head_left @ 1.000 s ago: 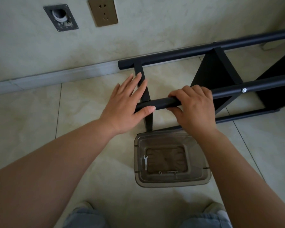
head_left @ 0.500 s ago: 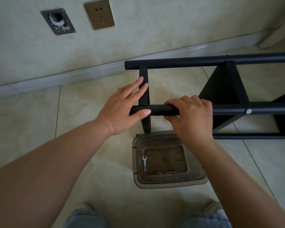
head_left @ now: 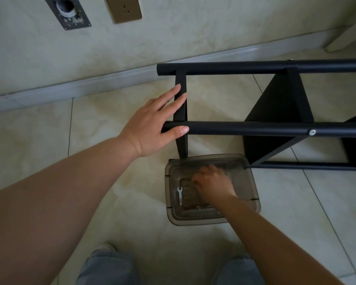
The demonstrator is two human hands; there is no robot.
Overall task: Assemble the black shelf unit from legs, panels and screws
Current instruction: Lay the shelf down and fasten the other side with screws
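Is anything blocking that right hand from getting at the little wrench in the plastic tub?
Nothing visible. The right hand is already inside the open tub, and the wrench lies bare on the bottom just left of it. The hand is blurred, so its grip is unclear.

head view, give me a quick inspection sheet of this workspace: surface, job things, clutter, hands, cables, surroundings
surface: pale tiled floor with thin grout lines.
job's things: black shelf unit lies on its side, round legs running left to right; a silver screw shows in the near upper leg; smoky clear plastic tray sits on the floor in front of it, a small white wrench inside.
clutter: nothing seen.
hands: left hand rests flat on the leg end and crosspiece, fingers straight; right hand is down in the tray, blurred, so its grip cannot be told.
cables: nothing seen.
surroundings: wall with a brass-coloured socket, a grey metal plate with a round opening, and a grey skirting board.
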